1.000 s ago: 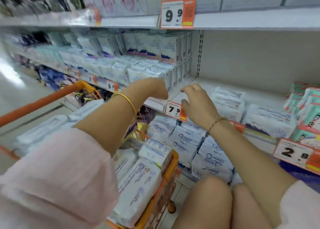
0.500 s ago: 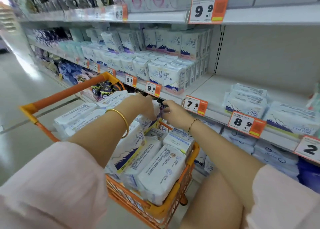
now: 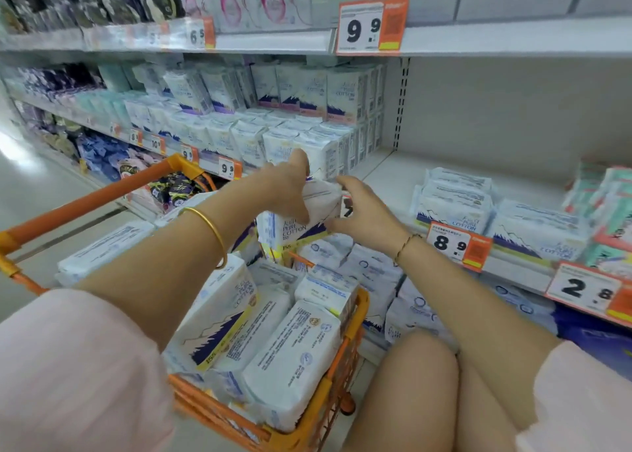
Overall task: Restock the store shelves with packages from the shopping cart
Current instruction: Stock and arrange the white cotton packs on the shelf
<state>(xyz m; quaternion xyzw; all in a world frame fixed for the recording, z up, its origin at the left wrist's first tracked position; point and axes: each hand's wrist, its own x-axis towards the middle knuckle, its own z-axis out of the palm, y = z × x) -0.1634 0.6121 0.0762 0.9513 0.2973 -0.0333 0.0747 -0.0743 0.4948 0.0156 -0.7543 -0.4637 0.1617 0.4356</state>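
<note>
A white Pure Cotton package (image 3: 297, 226) with a dark mountain print is held up above the far end of the orange shopping cart (image 3: 328, 379), level with the shelf edge. My left hand (image 3: 290, 191) grips its top from the left, thumb up. My right hand (image 3: 366, 212) holds its right side, fingers spread against it. Several more white packages (image 3: 273, 342) lie in the cart. The middle shelf (image 3: 386, 181) behind the hands has a bare stretch to the right of a packed row of the same packages (image 3: 307, 150).
Flat stacks of Pure Cotton packs (image 3: 458, 198) lie on the shelf at the right, behind the 8.9 price tag (image 3: 458, 246). Teal packs (image 3: 612, 205) stand at the far right. Lower shelf packs (image 3: 372, 273) sit just beyond the cart. My knees are by the cart's right side.
My hands dropped from the shelf edge into the cart, took hold of a package, and have now lifted it up toward the shelf.
</note>
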